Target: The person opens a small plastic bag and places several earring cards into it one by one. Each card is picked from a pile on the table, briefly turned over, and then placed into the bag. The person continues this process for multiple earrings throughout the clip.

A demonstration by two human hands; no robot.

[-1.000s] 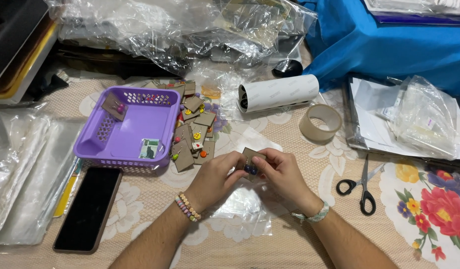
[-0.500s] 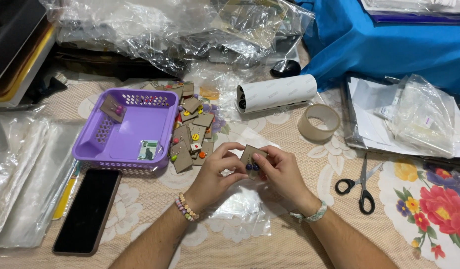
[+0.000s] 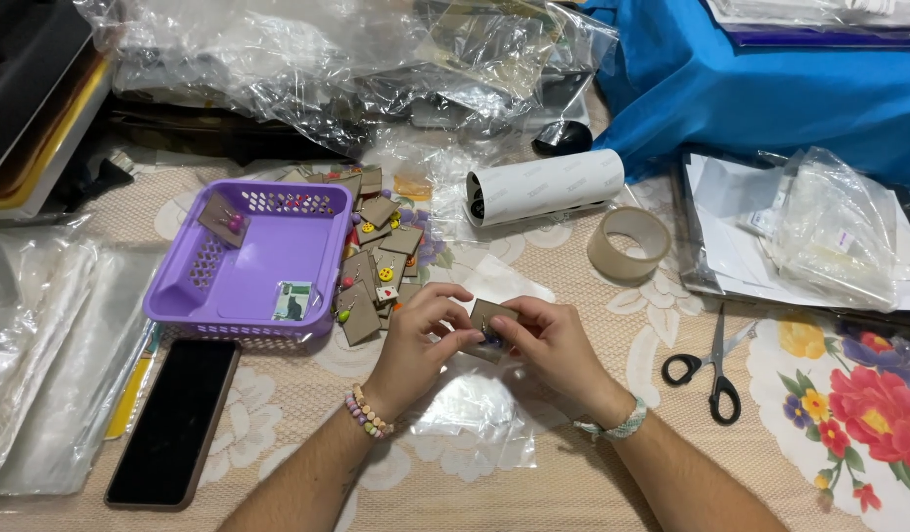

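Head view shows your left hand [image 3: 421,340] and right hand [image 3: 549,340] pressed together, both pinching a small brown card [image 3: 491,315] at the tabletop's [image 3: 573,473] centre, above clear plastic bags [image 3: 475,414], likely to steady it. More cards [image 3: 376,271] lie at ten o'clock, beside the purple basket [image 3: 243,266].

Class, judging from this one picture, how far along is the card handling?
Done: two items lie in the purple basket. In hand: left hand and right hand pinch one small brown card over clear plastic bags. Left: a pile of brown cards waits beside the basket.
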